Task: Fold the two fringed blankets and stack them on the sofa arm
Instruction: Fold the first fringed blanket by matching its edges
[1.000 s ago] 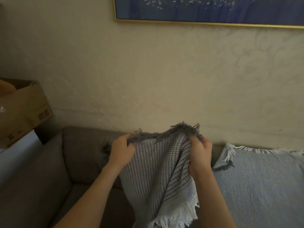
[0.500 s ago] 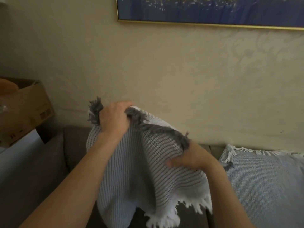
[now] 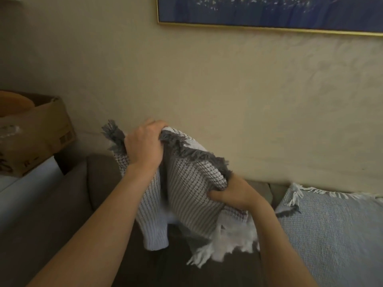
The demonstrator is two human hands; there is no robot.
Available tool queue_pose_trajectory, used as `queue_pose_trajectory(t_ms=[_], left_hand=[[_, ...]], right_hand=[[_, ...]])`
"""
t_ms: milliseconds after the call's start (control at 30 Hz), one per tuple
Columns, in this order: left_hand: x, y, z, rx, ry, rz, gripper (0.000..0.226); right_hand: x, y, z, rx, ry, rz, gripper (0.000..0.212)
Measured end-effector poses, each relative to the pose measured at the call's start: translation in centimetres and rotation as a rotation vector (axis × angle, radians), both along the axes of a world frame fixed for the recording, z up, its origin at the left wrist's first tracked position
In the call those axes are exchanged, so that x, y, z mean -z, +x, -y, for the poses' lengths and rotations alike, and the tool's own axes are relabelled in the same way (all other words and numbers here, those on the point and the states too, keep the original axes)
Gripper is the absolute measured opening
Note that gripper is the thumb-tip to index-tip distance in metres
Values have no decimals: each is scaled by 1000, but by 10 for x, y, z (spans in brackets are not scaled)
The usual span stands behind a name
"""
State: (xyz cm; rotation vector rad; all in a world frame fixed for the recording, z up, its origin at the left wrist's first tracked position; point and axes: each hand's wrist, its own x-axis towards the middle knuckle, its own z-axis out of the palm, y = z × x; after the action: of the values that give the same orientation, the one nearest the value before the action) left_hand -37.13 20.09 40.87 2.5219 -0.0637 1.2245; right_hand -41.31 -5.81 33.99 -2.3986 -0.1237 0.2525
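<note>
Grey waffle-weave blanket [image 3: 192,189]: held in the air above the sofa [image 3: 99,175] seat, in front of its backrest, and not resting on it. The dark fringe runs along the top edge and slopes down to the right. The white fringe hangs at the lower edge, blurred. Left hand [image 3: 145,146]: fingers curled round the top edge near one fringed corner, above the backrest line. Right hand [image 3: 232,191]: fingers clenched on a bunch of cloth at the lower end of the dark fringe, level with the top of the backrest. Against one second ago, when both hands gripped the fringe side by side at one height, the left hand is now higher and further left and the right hand lower. The cloth is spread between them, much as half a second ago. Second blanket [image 3: 335,228]: pale blue with a white fringe, draped over the right part of the sofa, apart from the held one. Cardboard box [image 3: 41,137]: stands left of the sofa on a white surface [image 3: 27,183] and holds a rounded orange object [image 3: 14,104], only partly visible. Framed blue picture [image 3: 269,11]: on the wall above the sofa.
</note>
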Motion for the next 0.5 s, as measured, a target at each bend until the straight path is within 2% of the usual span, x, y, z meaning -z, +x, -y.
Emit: queue_pose_trajectory(t_ms=[67,100,167,233,267,367,433,467,500], left_hand=[[5,0,0,-21,-9,-21,39],[8,0,-2,-26,-8,-37,40],[13,-1,-3,-20,-14,-77,40],[15,-3,-1,-17,-22,-100,40],[15,-5,1,-24,-22,-102,41],[14,-6,4,-35,-45,-116,37],[12,-5,2,-16,-82,-181,23],[10,-3,0,-2,-89,-237,17],[9,-2,-2,10,-85,-304,27]], right_hand=[[3,0,0,34,-126,54,63],[4,0,0,111,-259,104,54],[7,0,-2,339,-474,302,23],[11,-2,-1,439,-498,437,10],[12,-1,1,423,-461,434,7],[15,3,14,242,-268,262,36],[13,-2,22,179,-51,214,48],[13,-7,26,173,94,206,46],[12,-12,27,186,250,193,37]])
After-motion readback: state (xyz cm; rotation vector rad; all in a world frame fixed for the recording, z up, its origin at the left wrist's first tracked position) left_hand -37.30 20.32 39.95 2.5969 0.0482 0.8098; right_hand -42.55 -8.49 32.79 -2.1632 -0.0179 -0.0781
